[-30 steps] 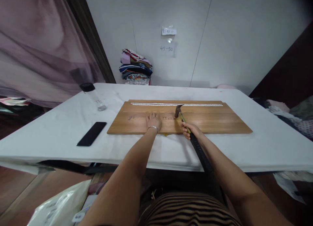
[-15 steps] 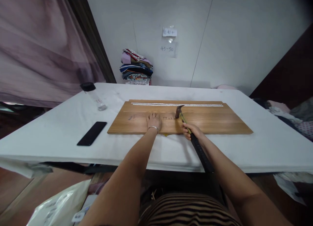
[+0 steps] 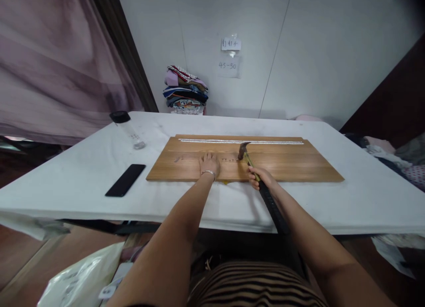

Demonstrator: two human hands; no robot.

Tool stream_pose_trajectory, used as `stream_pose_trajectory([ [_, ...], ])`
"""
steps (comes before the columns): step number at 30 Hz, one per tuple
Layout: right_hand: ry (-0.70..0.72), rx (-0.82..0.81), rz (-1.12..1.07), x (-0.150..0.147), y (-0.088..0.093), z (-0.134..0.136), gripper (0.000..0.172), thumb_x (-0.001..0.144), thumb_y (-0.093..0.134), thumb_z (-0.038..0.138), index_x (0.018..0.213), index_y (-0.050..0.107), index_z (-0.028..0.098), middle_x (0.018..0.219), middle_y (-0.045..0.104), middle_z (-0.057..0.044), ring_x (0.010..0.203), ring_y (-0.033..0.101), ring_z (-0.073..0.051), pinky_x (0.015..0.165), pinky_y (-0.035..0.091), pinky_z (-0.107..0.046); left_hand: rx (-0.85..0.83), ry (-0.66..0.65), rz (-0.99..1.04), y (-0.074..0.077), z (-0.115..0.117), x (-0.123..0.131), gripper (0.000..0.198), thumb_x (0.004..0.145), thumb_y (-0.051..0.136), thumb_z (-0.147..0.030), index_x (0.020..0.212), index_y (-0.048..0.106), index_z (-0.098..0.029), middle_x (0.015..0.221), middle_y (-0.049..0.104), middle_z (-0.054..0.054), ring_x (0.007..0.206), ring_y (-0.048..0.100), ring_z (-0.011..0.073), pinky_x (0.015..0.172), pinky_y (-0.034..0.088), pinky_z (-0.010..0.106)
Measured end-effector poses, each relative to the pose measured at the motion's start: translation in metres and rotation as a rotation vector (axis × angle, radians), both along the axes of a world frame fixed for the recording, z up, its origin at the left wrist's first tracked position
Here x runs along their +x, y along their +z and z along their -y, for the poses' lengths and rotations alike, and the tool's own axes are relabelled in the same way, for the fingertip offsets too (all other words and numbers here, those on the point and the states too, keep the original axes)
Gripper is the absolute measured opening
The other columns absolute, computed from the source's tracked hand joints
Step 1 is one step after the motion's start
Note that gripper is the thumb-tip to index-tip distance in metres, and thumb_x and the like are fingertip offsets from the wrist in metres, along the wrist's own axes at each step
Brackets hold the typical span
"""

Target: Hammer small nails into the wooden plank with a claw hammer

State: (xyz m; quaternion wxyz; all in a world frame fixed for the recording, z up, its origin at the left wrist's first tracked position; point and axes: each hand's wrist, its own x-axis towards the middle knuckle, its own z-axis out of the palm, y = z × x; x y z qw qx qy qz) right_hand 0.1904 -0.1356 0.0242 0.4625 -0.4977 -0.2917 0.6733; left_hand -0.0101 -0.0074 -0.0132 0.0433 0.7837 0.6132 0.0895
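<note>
My left hand (image 3: 210, 164) lies flat on a wooden board (image 3: 292, 165), its fingers spread toward the far edge. In my right hand (image 3: 262, 177) is a claw hammer (image 3: 270, 205), gripped on the yellow part of the handle near the head. The head is down at the board, at the right end of a row of several small nails (image 3: 229, 160); I cannot tell whether it touches one. Some small loose nails (image 3: 179, 159) lie left of my left hand. Along the board's far side runs a white strip (image 3: 239, 141).
The board rests on a white-covered table (image 3: 83, 174). To its left are a black phone (image 3: 125, 180) and a clear bottle with a black lid (image 3: 128, 130). Folded clothes (image 3: 186, 92) are stacked by the wall behind. A white bag (image 3: 79, 276) sits on the floor at lower left.
Almost nothing differs. The view has shifted very slightly; both hands and the hammer keep their places on the board.
</note>
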Motion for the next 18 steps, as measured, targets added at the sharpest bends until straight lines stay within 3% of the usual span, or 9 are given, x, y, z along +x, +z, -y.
stream_pose_trajectory([
  [18,-0.019,0.035,0.009,-0.0007,0.0025,0.0017,0.030,0.085,0.073,0.043,0.086,0.049,0.024,0.053,0.040,0.011,0.033,0.033,-0.007,0.030,0.026,-0.019,0.003,0.000,0.018,-0.0043,-0.0035,-0.0001,0.046,0.105,0.031,-0.029,0.135,0.066,-0.023,0.152,0.057,0.015,0.147,0.045,0.0285,0.120,0.033,0.050],
])
